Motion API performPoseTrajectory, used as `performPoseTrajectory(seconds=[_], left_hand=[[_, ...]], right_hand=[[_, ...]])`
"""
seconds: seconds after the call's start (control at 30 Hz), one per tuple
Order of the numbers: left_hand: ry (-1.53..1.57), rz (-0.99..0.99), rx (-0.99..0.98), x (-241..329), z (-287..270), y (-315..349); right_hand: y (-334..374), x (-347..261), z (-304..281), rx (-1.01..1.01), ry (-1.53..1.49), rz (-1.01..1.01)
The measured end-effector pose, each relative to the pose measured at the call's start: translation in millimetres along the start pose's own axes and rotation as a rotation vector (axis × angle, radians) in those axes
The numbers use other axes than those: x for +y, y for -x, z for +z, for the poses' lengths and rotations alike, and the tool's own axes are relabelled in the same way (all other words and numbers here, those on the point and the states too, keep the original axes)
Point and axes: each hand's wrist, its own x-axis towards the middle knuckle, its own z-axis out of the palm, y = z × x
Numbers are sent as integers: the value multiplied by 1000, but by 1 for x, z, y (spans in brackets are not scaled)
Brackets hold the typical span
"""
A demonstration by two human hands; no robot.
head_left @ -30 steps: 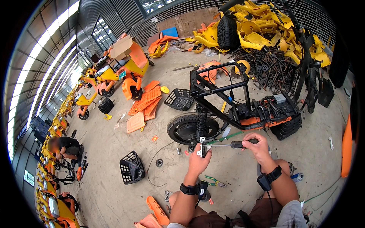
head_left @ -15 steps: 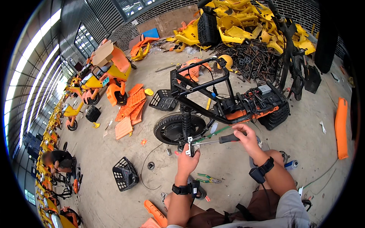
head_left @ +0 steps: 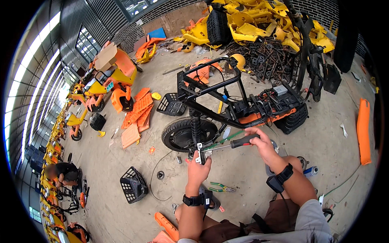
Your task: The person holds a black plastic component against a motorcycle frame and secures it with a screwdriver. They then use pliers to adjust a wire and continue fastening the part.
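Observation:
My right hand (head_left: 262, 146) is closed around the end of a dark-handled screwdriver (head_left: 240, 141). Its metal shaft runs left, with the tip at a small silver metal bracket (head_left: 199, 150). That bracket is pinched in my left hand (head_left: 197, 172), thumb up along one side; the part under the fingers is hidden. Just beyond my hands stands a stripped black scooter frame (head_left: 210, 95) with its wheel (head_left: 178, 135) and a black spring shock absorber (head_left: 195, 125). Whether the bracket touches the frame I cannot tell.
Green-handled pliers (head_left: 221, 187) lie on the floor near my feet. A black plastic basket (head_left: 133, 185) and a small sprocket (head_left: 161, 175) sit to the left. On the right are a spray can (head_left: 311, 171) and a long orange panel (head_left: 363, 131). Another person (head_left: 68, 174) crouches far left.
My right hand has tipped the screwdriver handle up a little and curled more tightly around its end. The left hand still grips the bracket. The whole view has shifted slightly.

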Motion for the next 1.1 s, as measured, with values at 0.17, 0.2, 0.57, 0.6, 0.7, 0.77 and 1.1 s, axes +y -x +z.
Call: performPoseTrajectory(seconds=[0.17, 0.2, 0.57, 0.6, 0.7, 0.77, 1.1], left_hand=[[40, 73, 39, 3, 1, -1], [14, 94, 50, 4, 1, -1], [36, 79, 29, 5, 3, -1], [6, 80, 38, 5, 3, -1], [-1, 79, 45, 3, 4, 0], [59, 89, 45, 2, 5, -1], [43, 65, 44, 6, 3, 1]], right_hand=[[2, -7, -4, -37, -8, 254], [3, -6, -3, -17, 2, 225], [-2, 2, -6, 0, 80, 167], [-3, 4, -5, 6, 65, 69], [-5, 7, -3, 6, -1, -75], [-4, 7, -6, -2, -67, 40], [-6, 12, -4, 11, 8, -9]])
